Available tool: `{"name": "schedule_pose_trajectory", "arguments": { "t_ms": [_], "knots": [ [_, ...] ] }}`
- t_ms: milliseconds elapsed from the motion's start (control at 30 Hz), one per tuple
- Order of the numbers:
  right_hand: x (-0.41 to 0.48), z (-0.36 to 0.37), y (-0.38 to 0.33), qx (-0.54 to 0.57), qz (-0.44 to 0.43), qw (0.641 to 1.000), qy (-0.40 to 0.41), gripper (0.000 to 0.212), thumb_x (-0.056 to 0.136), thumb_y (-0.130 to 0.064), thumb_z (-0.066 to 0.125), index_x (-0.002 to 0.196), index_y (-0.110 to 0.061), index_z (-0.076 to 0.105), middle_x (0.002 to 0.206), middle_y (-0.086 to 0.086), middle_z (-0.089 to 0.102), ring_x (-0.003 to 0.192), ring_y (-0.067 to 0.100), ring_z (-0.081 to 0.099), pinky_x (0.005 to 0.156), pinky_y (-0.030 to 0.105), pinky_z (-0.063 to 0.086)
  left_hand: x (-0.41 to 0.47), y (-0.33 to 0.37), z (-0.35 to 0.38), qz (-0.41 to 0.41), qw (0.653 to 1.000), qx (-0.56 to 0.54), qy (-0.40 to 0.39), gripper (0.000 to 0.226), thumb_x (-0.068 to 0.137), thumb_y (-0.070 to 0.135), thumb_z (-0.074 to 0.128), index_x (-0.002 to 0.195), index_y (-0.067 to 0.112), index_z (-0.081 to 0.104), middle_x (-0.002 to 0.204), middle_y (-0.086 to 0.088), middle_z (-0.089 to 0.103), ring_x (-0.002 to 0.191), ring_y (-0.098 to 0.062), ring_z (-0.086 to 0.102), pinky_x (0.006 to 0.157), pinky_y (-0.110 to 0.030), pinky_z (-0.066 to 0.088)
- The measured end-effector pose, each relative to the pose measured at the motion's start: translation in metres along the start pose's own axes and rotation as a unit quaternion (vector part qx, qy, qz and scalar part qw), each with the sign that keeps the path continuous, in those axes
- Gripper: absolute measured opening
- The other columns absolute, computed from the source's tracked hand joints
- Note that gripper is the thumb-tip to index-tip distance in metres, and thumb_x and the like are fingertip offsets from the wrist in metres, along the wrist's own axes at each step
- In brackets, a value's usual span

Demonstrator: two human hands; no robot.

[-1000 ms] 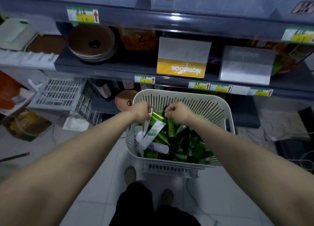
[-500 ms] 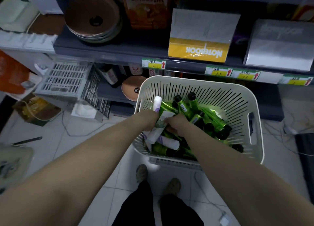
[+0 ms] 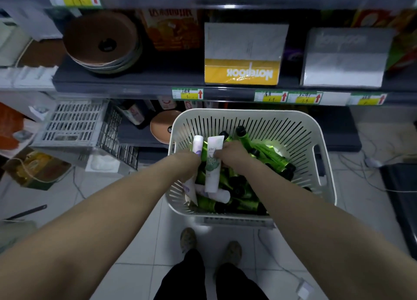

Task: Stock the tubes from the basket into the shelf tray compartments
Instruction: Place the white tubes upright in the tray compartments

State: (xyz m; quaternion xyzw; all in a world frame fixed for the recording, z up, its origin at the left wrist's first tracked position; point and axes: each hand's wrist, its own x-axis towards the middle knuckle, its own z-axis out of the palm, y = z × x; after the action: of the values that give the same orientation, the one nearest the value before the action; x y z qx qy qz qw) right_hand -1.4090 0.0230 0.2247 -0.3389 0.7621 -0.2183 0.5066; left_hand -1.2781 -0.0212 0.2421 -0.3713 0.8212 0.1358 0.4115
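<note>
A white slotted basket [image 3: 325,164] stands on the floor below the shelves, full of several green tubes [image 3: 270,152] with black caps and a few white tubes. My left hand [image 3: 188,164] is inside the basket at its left side, closed around a white tube with a purple mark [image 3: 197,144] that sticks up. My right hand [image 3: 232,153] is beside it, gripping a white tube with green print [image 3: 213,164] that points down into the pile. Another white tube [image 3: 216,194] lies on the green ones below.
Grey shelves rise behind the basket with a yellow notebook pack [image 3: 242,56], a grey pack [image 3: 345,58] and stacked brown plates [image 3: 101,42]. A grey slotted crate [image 3: 74,122] sits at the lower left. Cables run over the tiled floor on the right. My feet [image 3: 212,243] stand just before the basket.
Both hands dropped deeper into the basket and each now has a white tube upright in its grip. The camera tilted down and closer to the basket.
</note>
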Motion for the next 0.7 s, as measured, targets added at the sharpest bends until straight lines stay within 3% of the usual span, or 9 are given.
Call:
{"name": "schedule_pose_trajectory", "arguments": {
  "t_ms": [33, 100, 167, 200, 267, 367, 467, 567, 700],
  "knots": [
    [-0.004, -0.011, -0.006, -0.020, -0.022, 1.000, 0.004, 0.020, 0.083, -0.011, 0.064, 0.067, -0.002, 0.058, 0.074, 0.014, 0.057, 0.069, 0.022, 0.054, 0.066, 0.031, 0.043, -0.006, 0.000, -0.009, 0.010, 0.999, 0.035, 0.003, 0.040, 0.082, 0.018, 0.068, 0.116, -0.001, 0.057, 0.093, -0.013, 0.061, 0.102, -0.030, 0.059, 0.086, -0.033, 0.048],
    [-0.019, -0.032, -0.024, -0.047, -0.059, 0.997, 0.021, 0.018, 0.081, -0.010, 0.063, 0.074, 0.006, 0.061, 0.071, 0.012, 0.054, 0.065, 0.020, 0.051, 0.062, 0.029, 0.040, -0.019, -0.002, -0.030, 0.009, 0.997, 0.070, 0.002, 0.024, 0.080, 0.020, 0.068, 0.097, 0.004, 0.064, 0.073, -0.006, 0.052, 0.090, -0.026, 0.058, 0.077, -0.029, 0.046],
    [-0.036, -0.053, -0.046, -0.068, -0.106, 0.991, 0.040, 0.018, 0.079, -0.013, 0.063, 0.086, 0.003, 0.065, 0.069, 0.008, 0.057, 0.063, 0.021, 0.053, 0.058, 0.028, 0.040, -0.036, -0.004, -0.051, 0.013, 0.998, 0.069, 0.005, 0.020, 0.081, 0.022, 0.066, 0.095, 0.007, 0.066, 0.079, -0.006, 0.056, 0.081, -0.021, 0.052, 0.069, -0.025, 0.039],
    [-0.047, -0.064, -0.060, -0.092, -0.133, 0.985, 0.053, 0.012, 0.079, -0.014, 0.063, 0.082, -0.003, 0.065, 0.066, 0.003, 0.057, 0.063, 0.021, 0.052, 0.057, 0.026, 0.039, -0.045, -0.006, -0.060, 0.015, 0.998, 0.055, 0.014, 0.025, 0.081, 0.023, 0.066, 0.102, 0.008, 0.067, 0.086, -0.007, 0.059, 0.080, -0.020, 0.051, 0.067, -0.025, 0.038],
    [-0.069, -0.085, -0.092, -0.153, -0.195, 0.965, 0.082, 0.013, 0.079, -0.018, 0.064, 0.069, -0.016, 0.056, 0.064, -0.003, 0.054, 0.067, 0.020, 0.051, 0.056, 0.027, 0.034, -0.064, -0.014, -0.079, 0.016, 0.998, 0.001, 0.052, 0.032, 0.080, 0.023, 0.067, 0.108, 0.009, 0.067, 0.095, -0.008, 0.064, 0.080, -0.020, 0.053, 0.065, -0.026, 0.039],
    [-0.102, -0.112, -0.142, -0.190, -0.288, 0.929, 0.135, 0.004, 0.078, -0.020, 0.065, 0.079, -0.020, 0.061, 0.076, 0.000, 0.059, 0.075, 0.021, 0.053, 0.061, 0.027, 0.033, -0.092, -0.029, -0.106, 0.030, 0.983, -0.145, 0.112, 0.028, 0.077, 0.020, 0.071, 0.103, 0.010, 0.069, 0.091, -0.004, 0.064, 0.083, -0.020, 0.056, 0.068, -0.026, 0.040],
    [-0.132, -0.133, -0.190, -0.168, -0.366, 0.896, 0.185, 0.014, 0.078, -0.019, 0.064, 0.091, -0.016, 0.067, 0.080, 0.001, 0.062, 0.077, 0.022, 0.055, 0.064, 0.031, 0.040, -0.120, -0.051, -0.127, 0.057, 0.930, -0.321, 0.172, 0.017, 0.077, 0.016, 0.072, 0.093, 0.012, 0.069, 0.085, -0.004, 0.063, 0.076, -0.017, 0.054, 0.067, -0.026, 0.041],
    [-0.159, -0.148, -0.236, -0.118, -0.438, 0.856, 0.246, 0.019, 0.079, -0.021, 0.062, 0.097, -0.018, 0.066, 0.083, 0.000, 0.063, 0.080, 0.022, 0.057, 0.068, 0.032, 0.042, -0.148, -0.072, -0.141, 0.085, 0.851, -0.476, 0.204, 0.009, 0.078, 0.011, 0.070, 0.085, 0.014, 0.066, 0.089, -0.016, 0.064, 0.077, -0.023, 0.053, 0.071, -0.035, 0.043],
    [-0.182, -0.158, -0.284, 0.004, -0.493, 0.814, 0.307, 0.009, 0.080, -0.018, 0.058, 0.088, -0.014, 0.061, 0.077, -0.005, 0.060, 0.074, 0.018, 0.054, 0.068, 0.032, 0.043, -0.183, -0.094, -0.158, 0.146, 0.740, -0.606, 0.254, 0.020, 0.092, 0.004, 0.052, 0.108, 0.012, 0.061, 0.096, -0.006, 0.063, 0.085, -0.015, 0.055, 0.075, -0.025, 0.047]
  ]
}}
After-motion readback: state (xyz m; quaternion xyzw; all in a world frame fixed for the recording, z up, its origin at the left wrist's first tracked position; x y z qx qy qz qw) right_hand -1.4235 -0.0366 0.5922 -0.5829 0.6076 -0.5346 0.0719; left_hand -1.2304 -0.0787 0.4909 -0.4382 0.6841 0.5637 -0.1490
